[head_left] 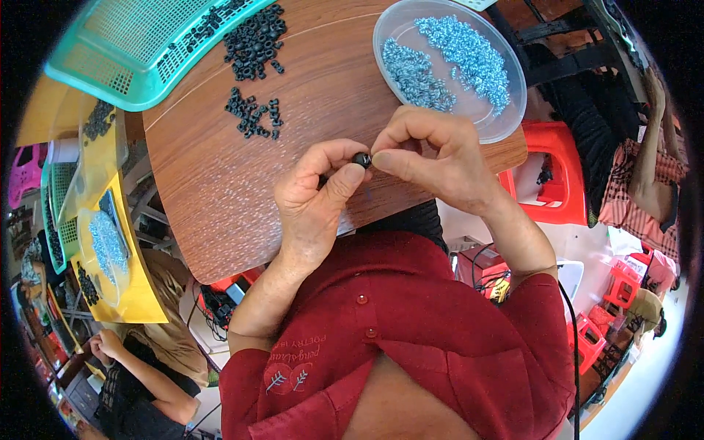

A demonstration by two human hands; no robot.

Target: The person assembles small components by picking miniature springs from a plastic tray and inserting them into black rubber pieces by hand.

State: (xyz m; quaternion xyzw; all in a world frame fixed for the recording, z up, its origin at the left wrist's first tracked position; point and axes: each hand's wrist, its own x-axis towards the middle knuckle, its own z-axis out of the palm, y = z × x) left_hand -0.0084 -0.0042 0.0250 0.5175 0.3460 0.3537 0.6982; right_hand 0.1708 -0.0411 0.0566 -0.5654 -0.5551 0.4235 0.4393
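Between the thumb and forefinger of my left hand (312,198) is a small, round black plastic part (361,158). Another dark bit shows in the curl of that palm. My right hand (444,158) pinches right beside the part, its fingertips closed; whatever they hold is too small to make out. Both hands are over the near part of the brown wooden table (213,183). Beyond them lie a small group of black parts (254,115) and a larger pile of black parts (253,44). A clear plastic bowl (396,37) holds two heaps of tiny shiny bluish pieces (466,55).
At the far left a teal mesh basket (121,77) with more black parts overhangs the table edge. A red plastic stool (565,183) stands to the right. Another person (150,374) sits on the left by a yellow surface (147,293); a cable (575,352) hangs at my right.
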